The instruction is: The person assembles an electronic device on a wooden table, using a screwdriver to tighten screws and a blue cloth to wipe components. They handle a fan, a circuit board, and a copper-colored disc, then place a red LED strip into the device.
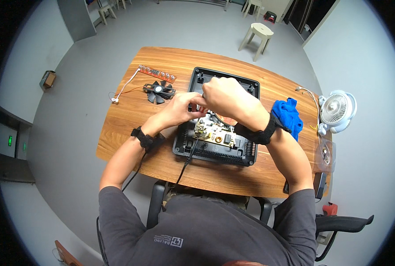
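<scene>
A black plastic appliance housing [193, 150] lies open on the wooden table before me. Inside it sits a pale circuit board [217, 136], and part of a copper coil [226, 119] shows beneath my right wrist. Over the housing's upper middle, my right hand [226, 96] is closed in a fist, its fingertips turned away from view. My left hand [184, 108] meets it from the left, thumb and fingers pinched together beside the right fist. Whatever lies between the fingers of either hand is hidden. A black cord [186, 165] runs from the housing toward the table's front edge.
Left of the housing lie a black cooling fan [159, 91] and a narrow red button board [157, 73] with a white cable. To the right are a blue cloth [287, 116], a white desk fan [338, 111] and a clear plastic box [325, 156]. A stool [257, 37] stands beyond the table.
</scene>
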{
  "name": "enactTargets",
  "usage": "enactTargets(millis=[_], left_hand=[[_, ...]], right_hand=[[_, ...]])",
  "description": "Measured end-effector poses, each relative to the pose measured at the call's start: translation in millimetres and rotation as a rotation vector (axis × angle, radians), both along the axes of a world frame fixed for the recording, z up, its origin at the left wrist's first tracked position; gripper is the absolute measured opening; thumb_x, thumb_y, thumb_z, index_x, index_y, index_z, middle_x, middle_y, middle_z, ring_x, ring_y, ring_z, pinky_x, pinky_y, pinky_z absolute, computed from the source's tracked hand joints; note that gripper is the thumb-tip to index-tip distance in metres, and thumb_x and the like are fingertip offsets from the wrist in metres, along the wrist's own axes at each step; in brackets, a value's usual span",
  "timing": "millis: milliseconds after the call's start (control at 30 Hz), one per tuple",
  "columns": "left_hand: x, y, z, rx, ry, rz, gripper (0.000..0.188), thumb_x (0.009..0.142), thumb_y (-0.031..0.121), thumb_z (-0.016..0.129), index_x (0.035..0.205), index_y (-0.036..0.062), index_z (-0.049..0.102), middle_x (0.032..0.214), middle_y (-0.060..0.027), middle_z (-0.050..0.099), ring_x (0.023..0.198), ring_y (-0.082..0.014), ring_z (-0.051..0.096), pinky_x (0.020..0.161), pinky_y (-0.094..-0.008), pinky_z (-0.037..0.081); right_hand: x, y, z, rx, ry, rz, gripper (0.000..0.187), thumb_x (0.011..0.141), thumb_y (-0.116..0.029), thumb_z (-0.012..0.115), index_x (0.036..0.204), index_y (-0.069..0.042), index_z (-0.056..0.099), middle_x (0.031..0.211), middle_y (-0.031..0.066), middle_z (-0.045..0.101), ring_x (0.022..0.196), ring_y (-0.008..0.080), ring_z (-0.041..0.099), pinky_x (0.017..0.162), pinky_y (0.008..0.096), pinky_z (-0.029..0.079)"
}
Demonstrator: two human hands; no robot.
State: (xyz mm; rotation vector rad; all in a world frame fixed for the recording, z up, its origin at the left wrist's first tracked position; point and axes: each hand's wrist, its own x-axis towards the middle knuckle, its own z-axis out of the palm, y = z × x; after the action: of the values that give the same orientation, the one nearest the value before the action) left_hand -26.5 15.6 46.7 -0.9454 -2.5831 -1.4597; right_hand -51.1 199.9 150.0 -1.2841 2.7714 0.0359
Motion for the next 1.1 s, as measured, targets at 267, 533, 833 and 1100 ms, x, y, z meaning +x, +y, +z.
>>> enactTargets(millis=[267,533,833,1100], left_hand=[[-1,-2,-3,-0.103,-0.166,0.044,0.031,0.080,0.012,0.080,0.105,-0.0008,0.066,0.091,-0.0120,0.073,0.083,-0.0209,0.069,0.080,-0.0354,0.055],[1,2,8,-0.081,-0.098,0.037,0.033,0.079,0.017,0.085,0.101,-0.0012,0.068,0.089,-0.0133,0.074,0.081,-0.0212,0.071,0.077,-0.0352,0.055],[-2,0,5,-0.127,-0.089,0.012,0.025,0.080,0.012,0.081,0.094,-0.0033,0.068,0.086,-0.0136,0.074,0.079,-0.0205,0.072,0.075,-0.0340,0.056],[4,0,9,-0.139,-0.122,0.022,0.022,0.081,0.010,0.080,0.092,-0.0036,0.067,0.082,-0.0133,0.073,0.076,-0.0206,0.070,0.073,-0.0346,0.055]], right_hand=[[-2,14,-14,-0.184,-0.066,0.125,0.031,0.094,-0.029,0.068,0.107,-0.003,0.059,0.095,0.0213,0.067,0.087,0.0391,0.070,0.074,0.0472,0.057],[0,6,-12,-0.138,-0.060,0.071,0.029,0.093,-0.028,0.066,0.098,0.001,0.062,0.074,0.0224,0.069,0.074,0.0413,0.070,0.066,0.0479,0.057],[-3,4,-11,-0.099,-0.089,0.058,0.029,0.089,-0.026,0.067,0.085,0.003,0.067,0.072,0.0240,0.068,0.072,0.0409,0.070,0.067,0.0468,0.058],[3,3,-12,-0.104,-0.052,0.037,0.033,0.091,-0.028,0.064,0.087,0.004,0.068,0.072,0.0243,0.069,0.073,0.0413,0.071,0.066,0.0475,0.059]])
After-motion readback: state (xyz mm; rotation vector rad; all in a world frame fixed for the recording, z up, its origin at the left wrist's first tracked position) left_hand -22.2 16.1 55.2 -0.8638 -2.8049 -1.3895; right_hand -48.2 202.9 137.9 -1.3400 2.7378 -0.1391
